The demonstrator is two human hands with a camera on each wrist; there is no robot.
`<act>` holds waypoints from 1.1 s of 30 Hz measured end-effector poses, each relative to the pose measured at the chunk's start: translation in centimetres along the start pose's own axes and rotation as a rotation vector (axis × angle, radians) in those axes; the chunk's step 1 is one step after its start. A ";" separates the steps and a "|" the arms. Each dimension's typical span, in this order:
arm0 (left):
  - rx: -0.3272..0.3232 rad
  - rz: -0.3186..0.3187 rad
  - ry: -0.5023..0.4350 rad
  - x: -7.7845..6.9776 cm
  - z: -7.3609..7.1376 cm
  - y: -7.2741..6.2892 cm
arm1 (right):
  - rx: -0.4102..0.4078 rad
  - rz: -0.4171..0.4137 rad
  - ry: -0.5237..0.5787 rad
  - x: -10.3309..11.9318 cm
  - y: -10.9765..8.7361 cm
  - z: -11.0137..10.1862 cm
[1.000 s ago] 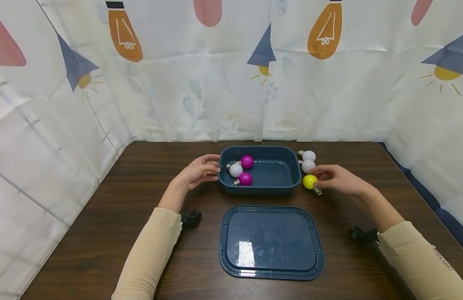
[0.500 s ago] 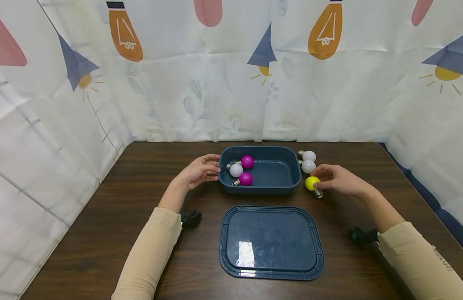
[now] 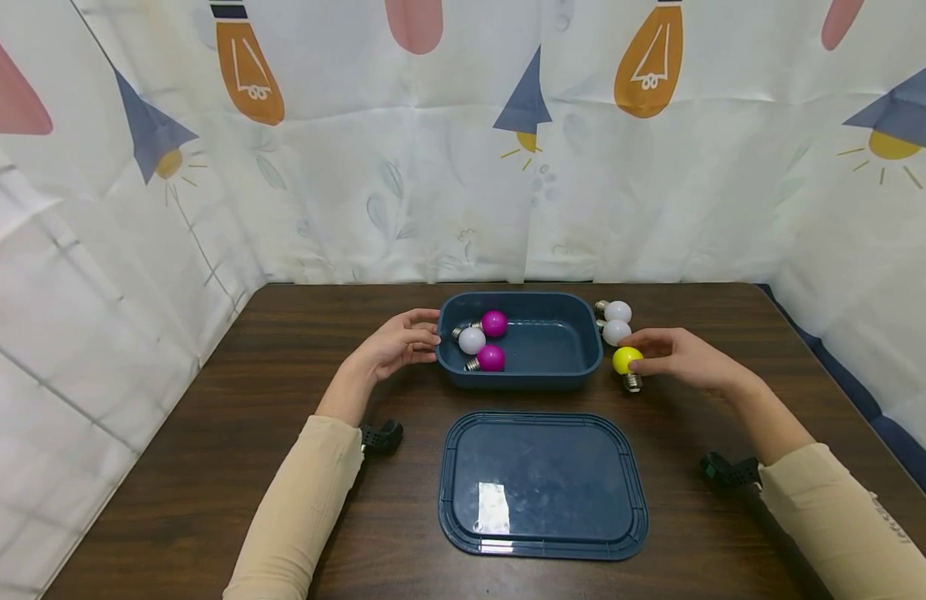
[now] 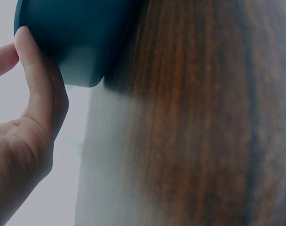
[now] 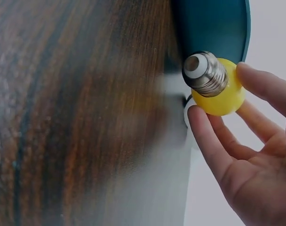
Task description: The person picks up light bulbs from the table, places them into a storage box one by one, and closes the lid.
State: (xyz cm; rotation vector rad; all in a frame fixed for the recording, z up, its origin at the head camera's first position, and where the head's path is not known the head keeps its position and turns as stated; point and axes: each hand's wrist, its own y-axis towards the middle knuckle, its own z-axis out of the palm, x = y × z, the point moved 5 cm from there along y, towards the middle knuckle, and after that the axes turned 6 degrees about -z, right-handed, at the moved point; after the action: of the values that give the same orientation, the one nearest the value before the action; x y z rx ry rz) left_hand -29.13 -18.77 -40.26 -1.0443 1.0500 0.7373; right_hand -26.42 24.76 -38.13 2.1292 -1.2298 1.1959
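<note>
Right of centre in the head view, just beside the end of the box [image 3: 553, 380], it's the yellow bulb [image 3: 626, 360] on the turn! A second ago its metal base [image 5: 206, 75] pointed to the lower right of that frame; now it points almost straight down, and the globe sits slightly further right. The right hand [image 3: 680, 358] has it pinched between thumb and fingertips, and in the right wrist view the base faces the camera. Is it off the table [image 3: 387, 525]? I cannot tell.

Over on the left of the frame, the left hand [image 3: 395, 343] hasn't budged: relaxed fingers touch the box's outer wall. Hands well apart, then, the box between them. Inside, towards the left end, no change either: two purple bulbs [image 3: 494, 323] and a white bulb [image 3: 472, 340], close together. Two more white bulbs [image 3: 617, 312] lie outside, above the yellow one in the frame. At lower centre the lid [image 3: 560, 483] lies flat, untouched.

My reading: a small turn in the fingers, with the count inside the box standing at three.
</note>
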 end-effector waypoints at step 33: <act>-0.004 0.005 -0.001 0.0 0.1 -0.1 | -0.046 -0.049 0.091 2.0 0.8 -1.1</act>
State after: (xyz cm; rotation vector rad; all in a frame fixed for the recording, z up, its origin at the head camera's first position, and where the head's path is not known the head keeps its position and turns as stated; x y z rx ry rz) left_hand -29.05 -18.73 -40.23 -1.0454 1.0507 0.7438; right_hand -27.11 24.10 -35.94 2.0366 -1.1482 1.2178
